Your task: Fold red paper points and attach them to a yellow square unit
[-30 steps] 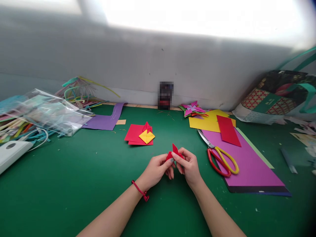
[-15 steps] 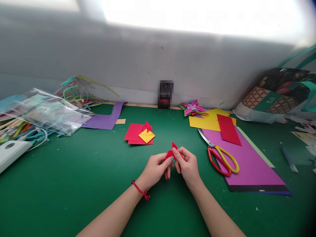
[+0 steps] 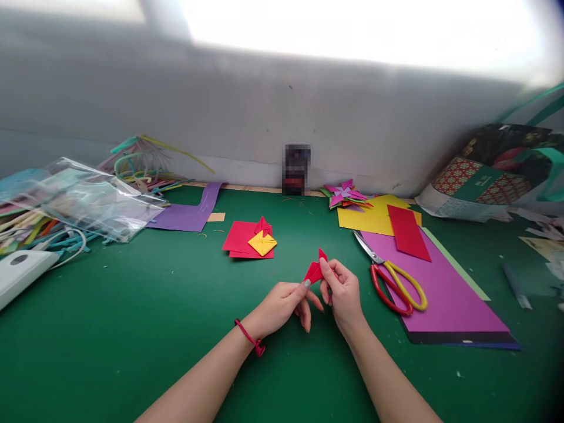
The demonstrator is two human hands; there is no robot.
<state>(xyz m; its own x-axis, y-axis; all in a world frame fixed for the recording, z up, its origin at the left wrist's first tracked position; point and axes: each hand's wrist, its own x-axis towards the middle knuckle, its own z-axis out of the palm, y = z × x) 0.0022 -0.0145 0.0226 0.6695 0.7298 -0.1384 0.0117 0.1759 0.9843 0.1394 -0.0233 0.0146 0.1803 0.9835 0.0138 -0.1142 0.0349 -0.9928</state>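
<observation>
Between my two hands is a small piece of folded red paper [image 3: 314,272], raised above the green table. My left hand [image 3: 288,302] pinches its lower left corner between thumb and fingers. On the other side, my right hand [image 3: 343,288] grips the paper with the thumb on top, and its fingers hide part of the folds. Beyond my hands lie red paper squares [image 3: 238,236], with a folded yellow paper piece [image 3: 262,243] and a folded red piece [image 3: 263,225] resting on them.
Scissors [image 3: 399,288] with red and yellow handles lie on purple sheets [image 3: 453,299] at right. Behind them are yellow paper [image 3: 365,219], a red strip [image 3: 409,233] and folded paper stars [image 3: 344,192]. Pipe cleaners [image 3: 26,226] and a clear plastic bag [image 3: 110,205] fill the left.
The folded red paper has shifted slightly right and shows more between my hands. My right hand has moved a little right, and my left fingers have loosened beneath the paper.
</observation>
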